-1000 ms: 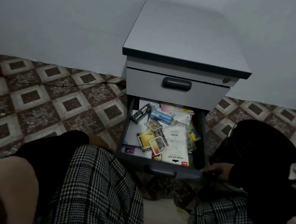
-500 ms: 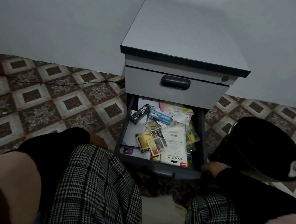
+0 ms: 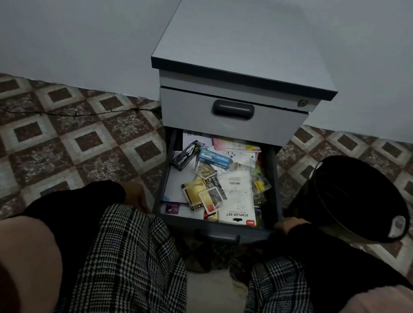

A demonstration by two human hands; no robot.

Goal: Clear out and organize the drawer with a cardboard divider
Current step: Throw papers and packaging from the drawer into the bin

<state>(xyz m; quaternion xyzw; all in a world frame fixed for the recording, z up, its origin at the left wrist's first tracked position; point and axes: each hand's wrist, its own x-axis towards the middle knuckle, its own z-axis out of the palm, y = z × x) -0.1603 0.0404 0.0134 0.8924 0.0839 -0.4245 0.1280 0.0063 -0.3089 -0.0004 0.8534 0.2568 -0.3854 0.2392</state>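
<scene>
I see the open drawer [image 3: 214,229] crammed with stapler packets below the cabinet [image 3: 245,45]. My left hand [image 3: 136,196] is half hidden, grip unclear; my right hand [image 3: 286,224] rests at the drawer's corner, grip unclear.

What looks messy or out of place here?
The open drawer is a jumble: a black stapler box, a blue box and a stapler set pack lie askew, overlapping loose papers.

Small grey cabinet [image 3: 245,40] topped in smooth matt laminate. Pulled-out grey drawer [image 3: 277,189] filled with glossy plastic blister packs and matt white paper stapler set card [image 3: 239,205]. Round black plastic bin [image 3: 359,198] slightly shiny. Brown-and-cream patterned floor tiles [image 3: 62,136] speckled, dull. Checked trousers [image 3: 133,263] woven cloth.
</scene>
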